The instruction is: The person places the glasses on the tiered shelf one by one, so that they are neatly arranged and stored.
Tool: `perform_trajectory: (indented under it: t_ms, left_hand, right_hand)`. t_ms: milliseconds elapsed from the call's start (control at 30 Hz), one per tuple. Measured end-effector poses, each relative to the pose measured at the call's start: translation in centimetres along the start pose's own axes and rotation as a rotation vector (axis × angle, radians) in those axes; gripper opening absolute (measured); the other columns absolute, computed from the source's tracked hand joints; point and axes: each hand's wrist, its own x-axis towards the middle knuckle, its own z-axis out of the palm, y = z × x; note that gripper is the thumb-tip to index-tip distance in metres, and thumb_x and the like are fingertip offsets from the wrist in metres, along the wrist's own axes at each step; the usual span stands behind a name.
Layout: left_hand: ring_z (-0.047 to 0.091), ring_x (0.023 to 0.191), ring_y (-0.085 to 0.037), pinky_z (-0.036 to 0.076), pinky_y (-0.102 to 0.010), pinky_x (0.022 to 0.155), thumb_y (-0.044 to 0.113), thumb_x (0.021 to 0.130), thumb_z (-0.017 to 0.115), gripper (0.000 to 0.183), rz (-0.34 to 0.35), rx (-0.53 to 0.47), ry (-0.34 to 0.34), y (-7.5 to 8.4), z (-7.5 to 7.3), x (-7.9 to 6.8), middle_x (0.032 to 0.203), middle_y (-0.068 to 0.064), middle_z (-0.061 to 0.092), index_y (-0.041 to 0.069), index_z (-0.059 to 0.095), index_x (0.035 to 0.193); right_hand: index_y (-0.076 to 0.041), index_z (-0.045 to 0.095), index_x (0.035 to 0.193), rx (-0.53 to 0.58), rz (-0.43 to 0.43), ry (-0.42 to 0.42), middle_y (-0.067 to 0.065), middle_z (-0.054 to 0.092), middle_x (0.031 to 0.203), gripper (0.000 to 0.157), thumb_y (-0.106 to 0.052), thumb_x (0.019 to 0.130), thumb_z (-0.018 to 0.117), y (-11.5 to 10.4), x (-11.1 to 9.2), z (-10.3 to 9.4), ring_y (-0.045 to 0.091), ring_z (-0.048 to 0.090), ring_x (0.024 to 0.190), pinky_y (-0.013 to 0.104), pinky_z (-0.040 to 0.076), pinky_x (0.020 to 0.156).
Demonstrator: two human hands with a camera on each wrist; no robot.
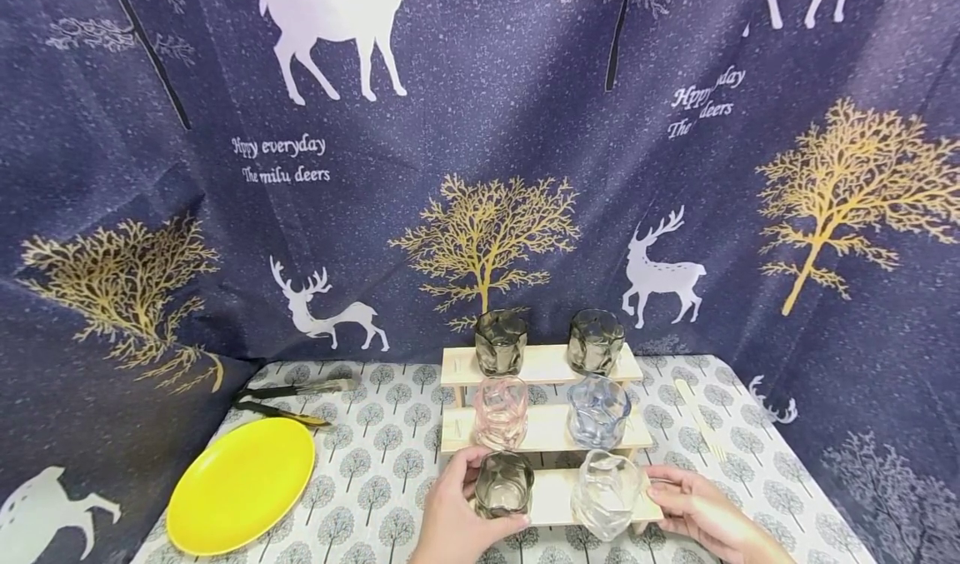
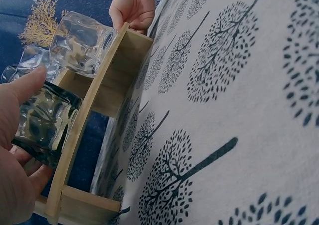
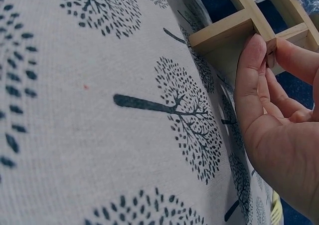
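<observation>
A three-step wooden rack (image 1: pixel 553 497) stands on the tree-print cloth. On its lowest step, at the left end, sits a smoky grey glass (image 1: pixel 504 485), with my left hand (image 1: pixel 453 510) curled round it. At that step's right end, my right hand (image 1: pixel 701 510) pinches the board's edge between thumb and fingers, seen closely in the right wrist view. Beside that hand stands a clear glass (image 1: pixel 606 497). The middle step carries a pink glass (image 1: pixel 501 414) and a blue glass (image 1: pixel 598 414). Two more smoky glasses, one left (image 1: pixel 501 343) and one right (image 1: pixel 596 343), occupy the top step.
A yellow plate (image 1: pixel 240 487) lies on the left of the table. Behind it are two black-handled utensils, a farther one (image 1: pixel 300 388) and a nearer one (image 1: pixel 281 414). A pale fork (image 1: pixel 701 422) lies right of the rack. Dark deer-print fabric (image 1: pixel 360 239) hangs behind.
</observation>
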Motion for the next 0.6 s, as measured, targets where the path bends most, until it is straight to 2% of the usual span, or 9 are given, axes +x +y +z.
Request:
perform_trajectory:
  t_ms: [267, 400, 500, 600]
  left_hand:
    - [0.064, 0.112, -0.023, 0.057, -0.031, 0.096, 0.041, 0.062, 0.101, 0.091, -0.019, 0.016, -0.023, 0.1, 0.0, 0.1, 0.121, -0.001, 0.059, 0.018, 0.055, 0.137]
    - [0.064, 0.117, -0.024, 0.055, -0.034, 0.100, 0.044, 0.064, 0.099, 0.095, -0.060, 0.026, -0.042, 0.6, -0.6, -0.2, 0.130, 0.000, 0.060, 0.019, 0.053, 0.143]
    - [0.065, 0.116, -0.021, 0.055, -0.034, 0.100, 0.048, 0.067, 0.097, 0.093, -0.048, 0.031, -0.044, 1.0, -1.4, -0.5, 0.131, 0.002, 0.061, 0.019, 0.053, 0.144]
    - [0.066, 0.113, -0.020, 0.056, -0.035, 0.098, 0.043, 0.073, 0.095, 0.081, 0.019, 0.022, 0.005, 1.5, -2.5, -0.7, 0.125, 0.005, 0.066, 0.017, 0.057, 0.139]
  right_hand:
    - [-0.015, 0.062, 0.136, -0.014, -0.025, -0.026, 0.007, 0.069, 0.121, 0.035, -0.005, 0.112, 0.039, 0.0, 0.1, -0.2, 0.017, 0.069, 0.102, 0.029, 0.059, 0.088]
    - [-0.016, 0.062, 0.134, -0.040, -0.032, -0.016, 0.006, 0.069, 0.120, 0.034, -0.005, 0.111, 0.040, -0.1, 0.1, -0.2, 0.016, 0.069, 0.100, 0.028, 0.059, 0.085]
    - [-0.017, 0.063, 0.134, -0.066, -0.020, 0.014, 0.006, 0.070, 0.119, 0.033, -0.005, 0.111, 0.043, -0.3, 0.0, -0.4, 0.016, 0.070, 0.101, 0.030, 0.059, 0.087]
    - [-0.017, 0.064, 0.133, -0.105, -0.014, 0.066, 0.006, 0.072, 0.117, 0.031, -0.007, 0.110, 0.047, -0.9, -0.3, -0.6, 0.016, 0.070, 0.100, 0.031, 0.060, 0.087]
